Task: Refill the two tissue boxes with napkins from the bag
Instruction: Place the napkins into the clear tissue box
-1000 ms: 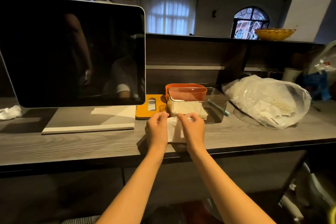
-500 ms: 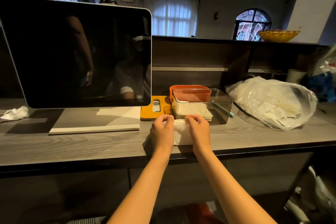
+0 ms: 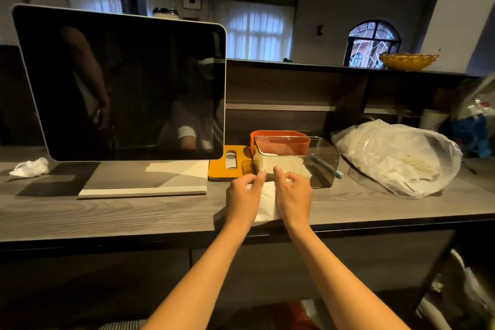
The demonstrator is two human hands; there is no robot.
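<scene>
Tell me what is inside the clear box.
Inside the clear box lies a stack of white napkins. The hands cover its front lower edge, so the stack's depth is unclear.

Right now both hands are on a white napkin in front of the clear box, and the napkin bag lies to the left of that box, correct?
Not quite. The head view shows the napkin bag to the right of the clear box, not the left. The rest holds: the left hand and right hand are on the white napkin in front of that box.
</scene>
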